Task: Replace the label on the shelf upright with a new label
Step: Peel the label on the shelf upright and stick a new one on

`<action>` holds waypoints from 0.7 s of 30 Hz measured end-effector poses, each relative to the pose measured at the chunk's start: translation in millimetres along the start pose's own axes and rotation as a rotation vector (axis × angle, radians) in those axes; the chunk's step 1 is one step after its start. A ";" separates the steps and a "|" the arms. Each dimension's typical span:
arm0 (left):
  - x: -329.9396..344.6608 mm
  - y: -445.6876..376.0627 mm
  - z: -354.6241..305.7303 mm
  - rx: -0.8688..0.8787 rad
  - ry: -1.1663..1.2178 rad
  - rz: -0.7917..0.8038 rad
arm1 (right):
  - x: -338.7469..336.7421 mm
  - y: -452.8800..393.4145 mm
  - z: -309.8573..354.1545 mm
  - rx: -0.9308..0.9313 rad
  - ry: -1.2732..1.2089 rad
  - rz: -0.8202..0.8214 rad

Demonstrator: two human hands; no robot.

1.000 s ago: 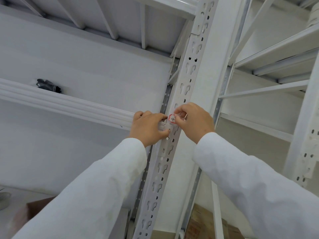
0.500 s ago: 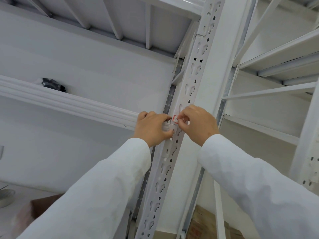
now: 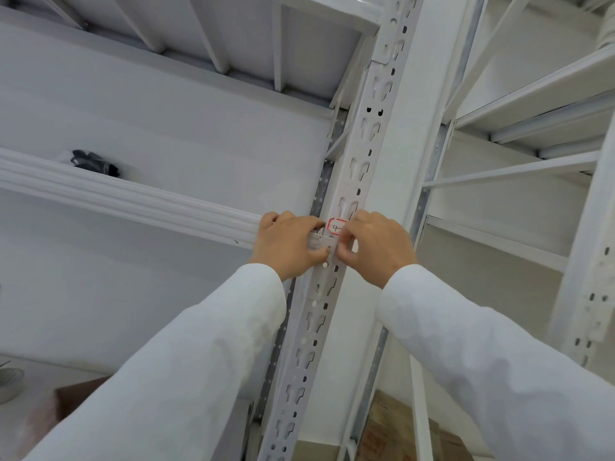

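Since the earlier frame my view has tilted upward; my left hand (image 3: 290, 245) grips the beam end, bracing against the shelf upright (image 3: 357, 168), while my right hand (image 3: 372, 244) pinches the red-bordered label (image 3: 335, 226) against it for placement.

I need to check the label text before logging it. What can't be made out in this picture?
Head view only:
- Label: red border and a handwritten "4-" show; the rest is behind the right hand.
- Whether this label is old or new: cannot tell.
- What the left hand holds against the upright: a whitish strip, mostly covered by fingers.
- Dark item on the shelf: too small to identify.
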State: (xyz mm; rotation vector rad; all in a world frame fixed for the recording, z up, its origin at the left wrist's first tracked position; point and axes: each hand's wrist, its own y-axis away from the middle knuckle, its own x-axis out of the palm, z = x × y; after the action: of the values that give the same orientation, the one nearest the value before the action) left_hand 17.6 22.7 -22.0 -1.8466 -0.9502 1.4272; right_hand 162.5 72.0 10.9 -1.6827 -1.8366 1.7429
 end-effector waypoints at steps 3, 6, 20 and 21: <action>2.4 0.1 2.4 0.003 0.001 -0.012 | 5.9 11.6 -8.3 0.256 -0.357 -0.174; 4.9 -0.7 2.2 -0.004 0.007 -0.043 | 14.5 16.0 -14.7 0.557 -0.736 -0.132; 15.9 -21.0 -24.2 0.506 -0.324 -0.592 | 53.0 18.9 -12.7 0.474 -1.458 0.092; 16.1 -24.0 -26.6 0.541 -0.369 -0.576 | 55.5 19.0 -13.4 0.468 -1.462 0.077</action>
State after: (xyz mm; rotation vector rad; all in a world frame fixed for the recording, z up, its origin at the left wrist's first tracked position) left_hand 41.9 48.4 -4.8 -0.8436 -1.0279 1.4746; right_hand 162.1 115.7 -30.4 -0.1113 -1.2484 3.4585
